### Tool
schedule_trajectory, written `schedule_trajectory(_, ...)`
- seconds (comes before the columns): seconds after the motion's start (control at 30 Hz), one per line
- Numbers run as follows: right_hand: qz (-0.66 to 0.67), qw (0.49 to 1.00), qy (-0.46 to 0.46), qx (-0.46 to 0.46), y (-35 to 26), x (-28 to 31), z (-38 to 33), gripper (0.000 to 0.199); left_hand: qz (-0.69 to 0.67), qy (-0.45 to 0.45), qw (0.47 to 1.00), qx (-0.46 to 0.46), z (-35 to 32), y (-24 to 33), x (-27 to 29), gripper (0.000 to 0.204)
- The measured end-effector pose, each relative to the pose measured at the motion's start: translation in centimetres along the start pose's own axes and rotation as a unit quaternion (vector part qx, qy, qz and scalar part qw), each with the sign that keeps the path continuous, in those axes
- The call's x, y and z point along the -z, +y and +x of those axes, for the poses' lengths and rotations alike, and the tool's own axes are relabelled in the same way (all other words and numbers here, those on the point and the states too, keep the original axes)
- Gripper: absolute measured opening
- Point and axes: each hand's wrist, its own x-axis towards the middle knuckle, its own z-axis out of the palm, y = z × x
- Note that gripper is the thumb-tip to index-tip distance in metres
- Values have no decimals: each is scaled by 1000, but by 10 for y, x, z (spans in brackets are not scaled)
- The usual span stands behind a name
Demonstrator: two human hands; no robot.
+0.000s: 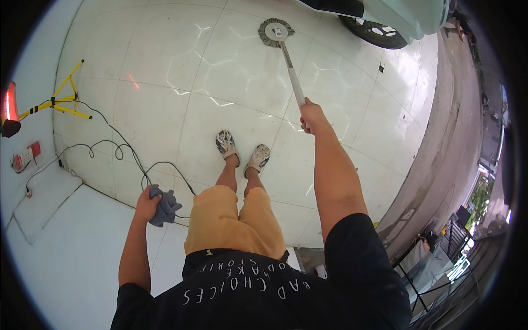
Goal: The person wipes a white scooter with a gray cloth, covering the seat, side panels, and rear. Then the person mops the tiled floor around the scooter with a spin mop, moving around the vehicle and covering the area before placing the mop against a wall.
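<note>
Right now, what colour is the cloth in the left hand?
Grey-blue cloth, bunched in the left hand; head view shows it best.

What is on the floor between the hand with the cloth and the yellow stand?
In the head view, a thin black cable snakes over the white tiles between the left hand and the yellow metal stand.

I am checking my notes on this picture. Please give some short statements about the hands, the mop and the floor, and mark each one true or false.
1. The right hand grips the mop handle. True.
2. The left hand is empty. False: it holds a grey cloth.
3. The round mop head rests on the white tiled floor. True.
4. The yellow stand is to the person's right. False: it is to the left.
</note>
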Motion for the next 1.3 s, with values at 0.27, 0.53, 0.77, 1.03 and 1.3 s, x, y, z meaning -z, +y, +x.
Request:
schedule_trajectory(0.27, -244, 970, -5, 13, 237, 6, -187, 54, -102, 5, 992, 74, -29, -26, -23, 43)
schedule_trajectory(0.53, -450, 887, -21, 103, 134, -9, -128, 57, -14, -38, 994, 104, -65, -49, -74, 46)
schedule_trajectory(0.77, -368, 907, -37, 202, -31, -105, -18, 57, -122, 88, 988, -15, -55, 42, -54, 38)
schedule_trajectory(1.03, -443, 884, -41, 147, 174, -33, -166, 57, -252, 51, 966, -26, -12, 29, -55, 31)
schedule_trajectory(1.3, -414, 906, -28, 83, 116, -124, -190, 53, -169, -294, 937, 80, 116, -23, -47, 54)
